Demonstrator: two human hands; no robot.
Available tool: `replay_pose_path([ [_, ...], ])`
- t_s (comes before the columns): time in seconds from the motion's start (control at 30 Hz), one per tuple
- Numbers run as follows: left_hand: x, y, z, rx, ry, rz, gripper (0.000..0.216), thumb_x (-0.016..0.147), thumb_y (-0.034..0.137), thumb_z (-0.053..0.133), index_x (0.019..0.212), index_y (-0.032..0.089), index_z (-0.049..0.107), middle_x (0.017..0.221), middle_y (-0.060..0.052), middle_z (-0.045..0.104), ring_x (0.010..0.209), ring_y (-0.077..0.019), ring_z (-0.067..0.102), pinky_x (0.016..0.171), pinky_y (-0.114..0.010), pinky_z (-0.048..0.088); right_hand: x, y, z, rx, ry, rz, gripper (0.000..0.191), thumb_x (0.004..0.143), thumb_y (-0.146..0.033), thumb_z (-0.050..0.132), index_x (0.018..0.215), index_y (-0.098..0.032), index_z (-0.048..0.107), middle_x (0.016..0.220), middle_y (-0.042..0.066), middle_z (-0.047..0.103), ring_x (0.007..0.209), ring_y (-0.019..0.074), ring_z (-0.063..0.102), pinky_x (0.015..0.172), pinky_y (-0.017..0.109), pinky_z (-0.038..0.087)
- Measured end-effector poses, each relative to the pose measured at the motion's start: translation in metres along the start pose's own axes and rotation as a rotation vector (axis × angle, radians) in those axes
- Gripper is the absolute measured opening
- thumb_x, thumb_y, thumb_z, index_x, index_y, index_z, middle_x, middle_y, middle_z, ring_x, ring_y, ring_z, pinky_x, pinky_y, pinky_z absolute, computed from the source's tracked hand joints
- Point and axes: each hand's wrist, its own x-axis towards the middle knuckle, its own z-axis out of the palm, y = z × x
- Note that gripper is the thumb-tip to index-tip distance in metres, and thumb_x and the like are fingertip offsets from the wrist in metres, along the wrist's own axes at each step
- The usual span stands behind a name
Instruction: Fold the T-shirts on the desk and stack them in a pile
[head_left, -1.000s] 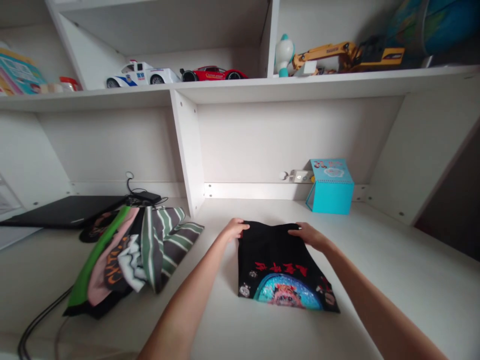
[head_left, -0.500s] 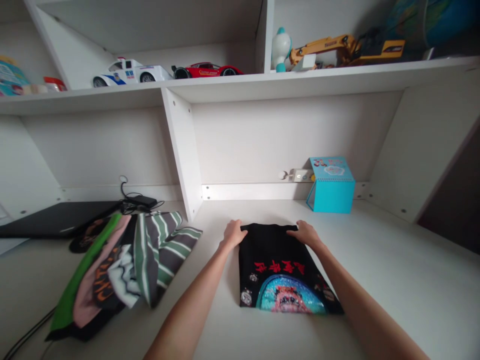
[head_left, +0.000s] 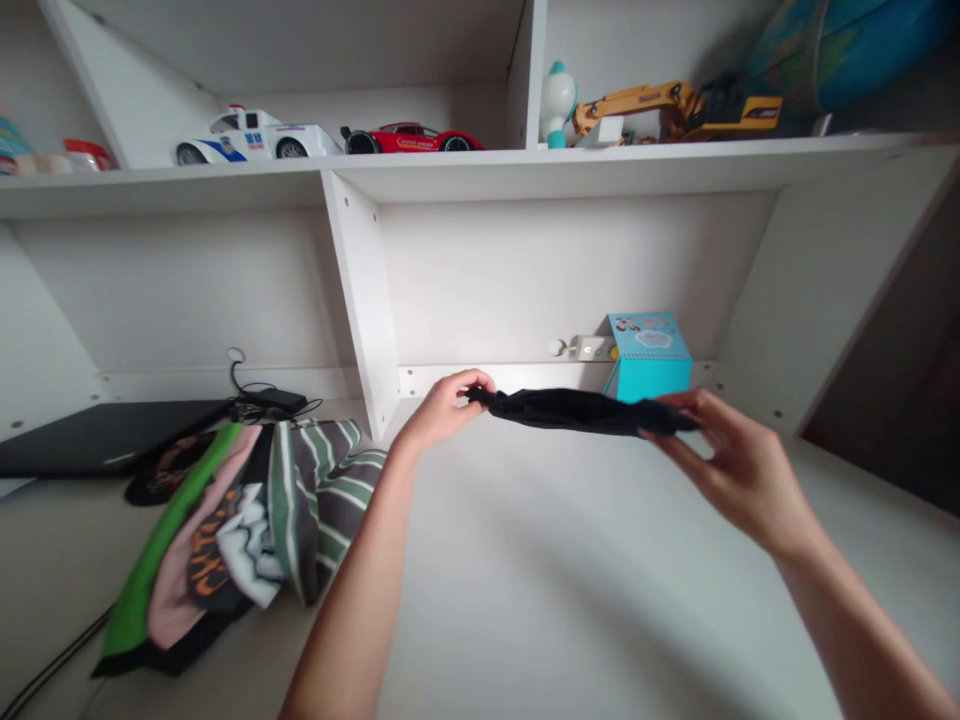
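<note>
Both left hand and right hand hold a black cloth above the desk, fingers pinching its ends.

Black cloth, thin and edge-on, nearly level, aloft above the white desk

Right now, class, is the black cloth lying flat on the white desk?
No, the left hand and right hand hold the black cloth up by its ends, above the white desk.

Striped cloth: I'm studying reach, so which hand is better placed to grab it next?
Probably the left hand: it is nearer the striped cloth; the right hand is farther away. Both hold the black cloth, so left would release first.
</note>
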Motion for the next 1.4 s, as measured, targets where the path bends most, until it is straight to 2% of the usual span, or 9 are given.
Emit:
replay_pose_path([
  [0.2,-0.013,-0.04,-0.008,0.322,-0.498,-0.465,0.034,0.062,0.006,0.056,0.092,0.019,0.066,0.099,-0.005,0.066,0.093,-0.0203,0.06,0.076,-0.025,0.045,-0.06,-0.019,-0.005,0.026,-0.929,0.102,0.04,0.082,-0.045,0.053,0.119,-0.029,0.056,0.111,0.003,0.063,0.101,0.02,0.058,0.089,0.031,0.046],
  [0.4,-0.01,-0.055,0.002,0.409,-0.46,-0.485,0.047,0.072,0.018,0.055,0.118,0.02,0.057,0.114,-0.006,0.061,0.099,-0.0193,0.059,0.08,-0.023,0.044,-0.032,0.027,0.04,0.008,-0.923,-0.011,0.039,0.086,-0.025,0.043,0.123,-0.026,0.055,0.141,0.002,0.038,0.133,0.0215,0.028,0.109,0.042,0.023],
  [0.53,-0.011,-0.054,0.002,0.416,-0.533,-0.478,0.052,0.075,0.031,0.056,0.126,0.022,0.05,0.118,-0.006,0.059,0.104,-0.0194,0.057,0.085,-0.024,0.043,-0.029,0.052,0.078,-0.045,-1.124,0.015,0.056,0.078,-0.026,0.054,0.133,-0.03,0.045,0.146,0.0,0.027,0.137,0.0264,0.011,0.11,0.046,0.015],
  [0.67,-0.013,-0.058,-0.001,0.493,-0.523,-0.516,0.053,0.077,0.035,0.054,0.128,0.022,0.047,0.119,-0.005,0.059,0.104,-0.0196,0.057,0.086,-0.023,0.042,-0.053,0.042,0.112,-0.252,-0.971,0.089,0.052,0.084,-0.034,0.049,0.135,-0.03,0.04,0.145,0.002,0.03,0.135,0.0282,0.019,0.108,0.045,0.021],
  [0.8,-0.013,-0.061,0.005,0.543,-0.556,-0.554,0.051,0.08,0.035,0.051,0.128,0.022,0.047,0.121,-0.007,0.058,0.103,-0.0198,0.058,0.086,-0.025,0.042,-0.059,0.02,0.131,-0.392,-0.753,0.208,0.054,0.093,-0.034,0.029,0.141,-0.008,0.029,0.141,0.022,0.031,0.131,0.0347,0.027,0.102,0.053,0.025],
  [0.9,-0.012,-0.063,0.016,0.529,-0.602,-0.534,0.051,0.078,0.036,0.053,0.127,0.022,0.049,0.121,-0.006,0.058,0.104,-0.0208,0.058,0.087,-0.026,0.042,-0.041,0.022,0.122,-0.362,-0.749,0.171,0.054,0.094,-0.039,0.025,0.143,-0.016,0.023,0.142,0.014,0.034,0.13,0.0264,0.032,0.103,0.043,0.029],
  [1.03,-0.01,-0.066,0.032,0.476,-0.658,-0.49,0.05,0.077,0.034,0.056,0.125,0.022,0.051,0.12,-0.006,0.059,0.104,-0.0204,0.058,0.088,-0.026,0.042,-0.032,0.041,0.102,-0.346,-0.917,0.105,0.059,0.078,-0.047,0.056,0.134,-0.043,0.036,0.146,-0.005,0.028,0.135,0.0287,0.019,0.106,0.047,0.023],
  [1.27,-0.011,-0.066,0.05,0.53,-0.694,-0.439,0.05,0.078,0.032,0.054,0.127,0.025,0.049,0.132,-0.006,0.05,0.117,-0.0222,0.05,0.096,-0.031,0.038,-0.07,0.044,0.113,-0.645,-0.75,0.375,0.062,0.088,-0.049,0.038,0.143,-0.023,0.026,0.145,0.019,0.026,0.13,0.0432,0.022,0.093,0.061,0.029],
  [1.4,-0.016,-0.063,0.078,0.529,-0.644,-0.427,0.056,0.081,0.04,0.05,0.133,0.024,0.04,0.143,-0.011,0.034,0.128,-0.0288,0.036,0.099,-0.043,0.034,-0.081,0.038,0.112,-0.737,-0.647,0.364,0.066,0.085,-0.06,0.035,0.143,-0.031,0.024,0.15,0.012,0.016,0.133,0.0429,0.01,0.096,0.064,0.021],
])
